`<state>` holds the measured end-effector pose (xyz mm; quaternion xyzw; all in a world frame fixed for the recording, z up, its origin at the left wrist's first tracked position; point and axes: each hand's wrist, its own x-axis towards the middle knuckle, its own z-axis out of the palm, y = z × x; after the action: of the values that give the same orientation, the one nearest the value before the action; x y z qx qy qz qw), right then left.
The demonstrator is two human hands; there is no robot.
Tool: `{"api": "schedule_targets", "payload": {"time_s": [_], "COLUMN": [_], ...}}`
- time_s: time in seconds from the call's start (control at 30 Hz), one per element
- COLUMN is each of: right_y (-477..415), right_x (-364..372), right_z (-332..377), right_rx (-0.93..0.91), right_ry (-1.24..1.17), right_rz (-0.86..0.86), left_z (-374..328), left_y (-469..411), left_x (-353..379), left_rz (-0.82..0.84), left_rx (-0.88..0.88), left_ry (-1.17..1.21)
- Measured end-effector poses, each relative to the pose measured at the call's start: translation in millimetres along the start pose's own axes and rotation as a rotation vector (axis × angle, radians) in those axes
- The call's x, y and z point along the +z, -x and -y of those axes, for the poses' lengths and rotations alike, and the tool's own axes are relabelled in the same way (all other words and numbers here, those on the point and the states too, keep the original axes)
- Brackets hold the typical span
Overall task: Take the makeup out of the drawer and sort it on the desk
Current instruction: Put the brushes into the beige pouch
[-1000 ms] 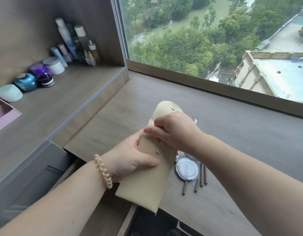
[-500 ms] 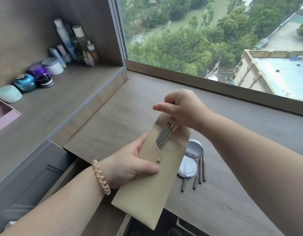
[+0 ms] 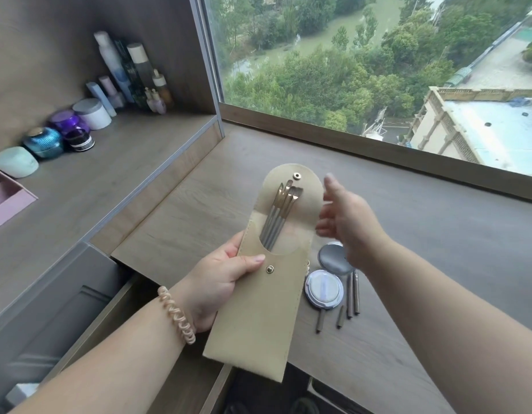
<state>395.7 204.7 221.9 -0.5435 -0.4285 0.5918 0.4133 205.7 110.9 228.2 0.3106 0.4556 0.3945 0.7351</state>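
Two forearms in view, both bare up to frame edge. Left forearm [image 3: 109, 363]: coiled spiral hair tie [image 3: 176, 315] worn round wrist, pale peach-beige, glossy, telephone-cord loops, snug fit. Left hand [image 3: 217, 279]: thumbnail [image 3: 257, 258] short, rounded, faint pink sheen; polish or natural, cannot tell. Right forearm [image 3: 452, 324]: plain. Right hand [image 3: 345, 225]: fingers motion-blurred, nail detail unreadable.

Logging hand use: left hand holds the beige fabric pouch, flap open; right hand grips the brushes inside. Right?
No: the head view shows the right hand open beside the beige fabric pouch, off the thin grey-handled brushes. The left hand holds it, flap open.
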Motion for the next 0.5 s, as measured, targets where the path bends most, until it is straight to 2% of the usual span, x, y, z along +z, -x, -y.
{"api": "schedule_targets", "payload": {"time_s": [0.1, 0.17, 0.37, 0.5], "right_y": [9, 13, 43, 65], "right_x": [6, 9, 24, 30], "right_z": [-16, -26, -42, -48], "right_rx": [0.019, 0.025, 0.052, 0.005], "right_ry": [-0.012, -0.038, -0.149, -0.12], "right_rz": [0.171, 0.206, 0.197, 0.104], "left_z": [4, 8, 26, 34], "left_y": [-4, -5, 4, 8], "left_x": [2, 4, 11, 7], "left_rz": [-0.139, -0.195, -0.229, -0.192], "left_rx": [0.006, 0.003, 0.016, -0.009], "left_ry": [-0.038, -0.043, -0.066, -0.142]}}
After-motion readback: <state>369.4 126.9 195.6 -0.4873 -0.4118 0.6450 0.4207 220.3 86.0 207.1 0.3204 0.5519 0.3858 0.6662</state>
